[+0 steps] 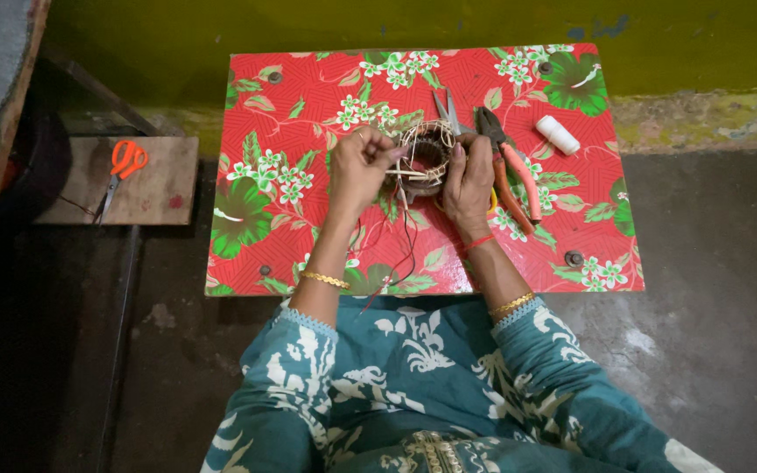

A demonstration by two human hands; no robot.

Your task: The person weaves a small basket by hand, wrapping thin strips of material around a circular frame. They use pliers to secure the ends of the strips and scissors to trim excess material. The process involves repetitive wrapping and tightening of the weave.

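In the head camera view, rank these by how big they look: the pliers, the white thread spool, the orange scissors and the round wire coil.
1. pliers
2. round wire coil, close to the orange scissors, so unsure
3. white thread spool

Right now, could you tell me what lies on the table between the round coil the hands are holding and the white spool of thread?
In the head view, orange-handled pliers lie between the coil and the white spool, with small scissors beside the pliers.
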